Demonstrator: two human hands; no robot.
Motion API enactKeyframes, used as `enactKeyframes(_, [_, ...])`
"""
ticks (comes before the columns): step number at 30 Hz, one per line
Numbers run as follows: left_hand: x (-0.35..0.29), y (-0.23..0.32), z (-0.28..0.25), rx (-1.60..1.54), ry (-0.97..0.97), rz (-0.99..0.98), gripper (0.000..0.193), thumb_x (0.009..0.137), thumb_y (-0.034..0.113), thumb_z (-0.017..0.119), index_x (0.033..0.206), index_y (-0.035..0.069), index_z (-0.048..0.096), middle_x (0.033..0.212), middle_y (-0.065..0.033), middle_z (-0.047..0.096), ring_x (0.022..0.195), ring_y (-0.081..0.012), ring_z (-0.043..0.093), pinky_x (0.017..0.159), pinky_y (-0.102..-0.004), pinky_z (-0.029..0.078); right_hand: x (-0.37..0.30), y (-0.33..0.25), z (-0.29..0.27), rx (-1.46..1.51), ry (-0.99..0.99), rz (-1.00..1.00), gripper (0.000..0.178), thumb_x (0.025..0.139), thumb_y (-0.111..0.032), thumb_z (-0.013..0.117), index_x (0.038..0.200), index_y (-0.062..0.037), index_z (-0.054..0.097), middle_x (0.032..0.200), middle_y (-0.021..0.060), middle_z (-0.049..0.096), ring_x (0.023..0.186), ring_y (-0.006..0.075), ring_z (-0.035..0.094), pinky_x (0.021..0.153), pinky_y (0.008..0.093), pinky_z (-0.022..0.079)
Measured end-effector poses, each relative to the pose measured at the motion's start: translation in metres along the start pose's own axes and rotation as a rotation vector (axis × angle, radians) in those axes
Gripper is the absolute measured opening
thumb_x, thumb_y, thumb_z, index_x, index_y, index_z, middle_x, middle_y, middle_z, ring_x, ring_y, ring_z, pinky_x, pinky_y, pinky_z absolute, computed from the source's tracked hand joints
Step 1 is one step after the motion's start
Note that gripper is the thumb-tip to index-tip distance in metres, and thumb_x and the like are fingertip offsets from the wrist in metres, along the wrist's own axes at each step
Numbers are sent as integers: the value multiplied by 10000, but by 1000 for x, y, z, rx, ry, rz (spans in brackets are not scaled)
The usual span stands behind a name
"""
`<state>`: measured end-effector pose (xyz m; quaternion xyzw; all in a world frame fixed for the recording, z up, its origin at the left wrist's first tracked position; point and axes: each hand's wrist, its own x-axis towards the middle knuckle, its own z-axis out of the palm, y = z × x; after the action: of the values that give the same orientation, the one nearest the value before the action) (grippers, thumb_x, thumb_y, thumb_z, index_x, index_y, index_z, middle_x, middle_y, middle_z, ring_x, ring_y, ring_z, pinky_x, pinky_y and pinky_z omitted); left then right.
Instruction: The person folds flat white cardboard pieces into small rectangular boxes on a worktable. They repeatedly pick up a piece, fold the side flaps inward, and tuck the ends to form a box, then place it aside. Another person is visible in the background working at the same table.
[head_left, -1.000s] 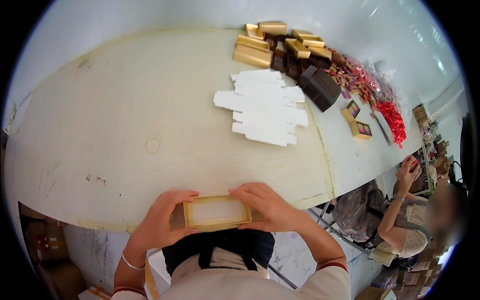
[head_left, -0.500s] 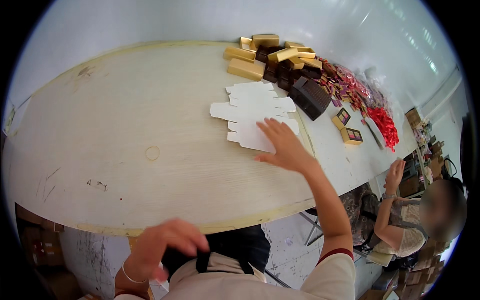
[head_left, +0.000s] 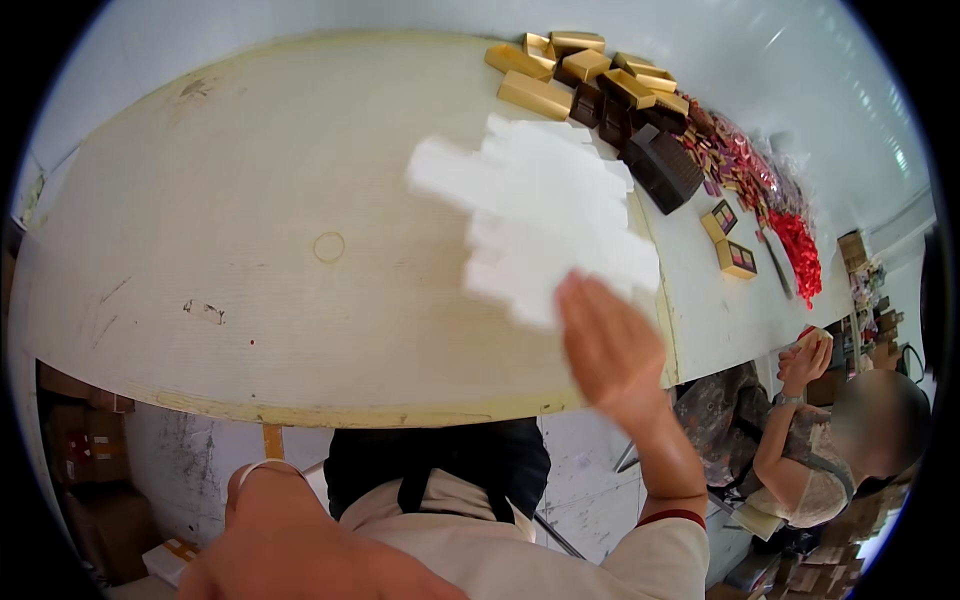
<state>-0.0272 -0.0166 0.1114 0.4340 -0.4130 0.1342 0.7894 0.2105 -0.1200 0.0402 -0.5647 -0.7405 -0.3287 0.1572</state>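
A flat white carton blank [head_left: 550, 205] with notched flaps is smeared by motion over the table and seems lifted off it. My right hand [head_left: 612, 345] is closed on its near edge, fingers together and thumb hidden. At the lower edge, close to my body, is my left hand [head_left: 310, 545], large and blurred. Its fingers are cut off or smeared, so I cannot tell whether it is open or closed, and nothing shows in it.
Gold and dark brown small boxes [head_left: 535, 95] lie heaped at the back, with a dark brown basket [head_left: 662, 170] beside them. Red ribbon pieces [head_left: 797, 260] and two small gold boxes [head_left: 737, 260] are farther right. A co-worker [head_left: 790, 450] sits at right, holding something small.
My right hand has gone from lying spread on the blank to gripping its near edge, and the blank has moved. My left hand has dropped toward the lower edge. The view has shifted.
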Motion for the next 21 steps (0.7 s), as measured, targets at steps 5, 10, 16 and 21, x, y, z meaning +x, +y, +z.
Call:
enactKeyframes(5, [-64,-21,-29,895,243,-316,494,749,478,754,996,62,656,1038,-112,638,940,-274,593,815,-394,464,-46,-81,-2,125,-295,-94,294,811,-124,601,1052,42,632,1068,192,632,898,300,615,748,353,521])
enactKeyframes(10, [-105,-64,-30,1795,161,-596,386,685,320,789,960,82,662,1051,-61,631,925,-237,592,790,-353,479,-58,-96,15,472,-149,193,339,787,-210,713,1030,13,634,1101,176,619,942,320,605,764,383,524])
enactKeyframes(16, [-117,-80,-31,1836,289,-443,190,771,199,748,864,59,660,849,-40,644,789,-212,619,614,-313,493,-70,-81,7,495,-128,230,367,677,-131,776,988,9,642,1039,135,619,885,287,596,715,370,478])
enactKeyframes(21, [-109,-81,-35,1680,557,-632,116,801,119,713,887,57,667,747,-47,610,686,-222,597,528,-325,455,-49,-69,18,699,-156,485,171,736,-69,731,856,-32,615,760,85,559,673,277,527,610,377,428])
